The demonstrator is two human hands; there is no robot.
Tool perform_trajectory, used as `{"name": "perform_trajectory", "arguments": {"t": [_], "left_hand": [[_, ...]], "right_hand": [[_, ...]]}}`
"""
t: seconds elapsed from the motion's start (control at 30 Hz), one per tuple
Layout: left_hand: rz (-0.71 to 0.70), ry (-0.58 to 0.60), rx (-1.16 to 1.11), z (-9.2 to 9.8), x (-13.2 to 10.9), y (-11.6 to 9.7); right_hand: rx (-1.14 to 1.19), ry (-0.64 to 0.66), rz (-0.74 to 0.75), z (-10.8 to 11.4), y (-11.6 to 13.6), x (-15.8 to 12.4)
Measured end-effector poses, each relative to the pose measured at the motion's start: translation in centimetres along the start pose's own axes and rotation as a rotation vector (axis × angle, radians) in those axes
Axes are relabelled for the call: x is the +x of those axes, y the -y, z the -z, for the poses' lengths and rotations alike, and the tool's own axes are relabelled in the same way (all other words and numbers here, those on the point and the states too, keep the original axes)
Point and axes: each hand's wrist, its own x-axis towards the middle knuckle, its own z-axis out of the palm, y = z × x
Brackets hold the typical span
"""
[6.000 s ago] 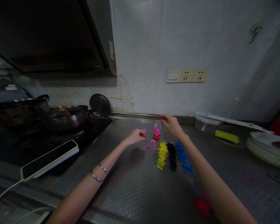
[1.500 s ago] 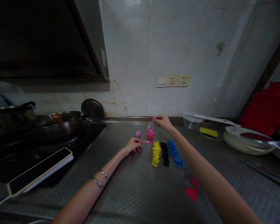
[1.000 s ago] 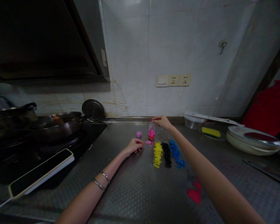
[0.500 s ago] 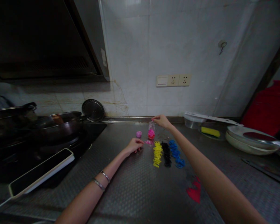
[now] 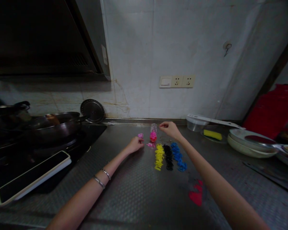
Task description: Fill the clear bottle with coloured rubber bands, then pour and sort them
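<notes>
A small clear bottle (image 5: 153, 132) stands on the steel counter, its lower part filled with pink and red bits. My right hand (image 5: 170, 129) is just right of its top, apart from it, thumb and fingertips pinched; anything between them is too small to make out. My left hand (image 5: 135, 144) has its fingers bent together right below a small pinkish-purple round piece (image 5: 140, 135), partly covering it. A few loose pink bands (image 5: 151, 145) lie in front of the bottle. Rows of yellow bands (image 5: 159, 156), black bands (image 5: 168, 157) and blue bands (image 5: 178, 156) lie nearer.
A phone (image 5: 33, 179) lies at left beside the stove, where a pan (image 5: 57, 126) sits. On the right are a plastic tub (image 5: 195, 124), a yellow sponge (image 5: 212, 134), stacked bowls (image 5: 249, 148) and a knife (image 5: 268, 174). A red heart shape (image 5: 196, 195) marks the front.
My right hand has moved from the bottle's mouth to its right side. My left hand has shifted from beside the loose pink bands up to the pinkish-purple piece. The view has turned slightly.
</notes>
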Motion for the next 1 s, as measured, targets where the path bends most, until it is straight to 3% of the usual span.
{"name": "perform_trajectory", "arguments": {"t": [0.13,0.23,0.43,0.7,1.0], "left_hand": [[-0.108,0.128,0.201,-0.7,1.1,-0.5],[-0.123,0.209,0.291,-1.2,1.4,-1.0],[-0.184,0.183,0.398,-1.5,1.5,-1.2],[-0.246,0.116,0.448,-1.6,1.4,-1.5],[-0.275,0.181,0.409,-1.6,2.0,-1.8]], "right_hand": [[-0.213,0.256,-0.044,-1.6,-0.3,-3.3],[-0.384,0.346,-0.048,-3.2,0.2,-4.9],[-0.587,0.318,-0.016,-5.1,0.8,-5.8],[-0.632,0.292,-0.006,-5.9,0.1,-6.3],[-0.623,0.299,0.015,-5.9,-0.2,-6.5]]}}
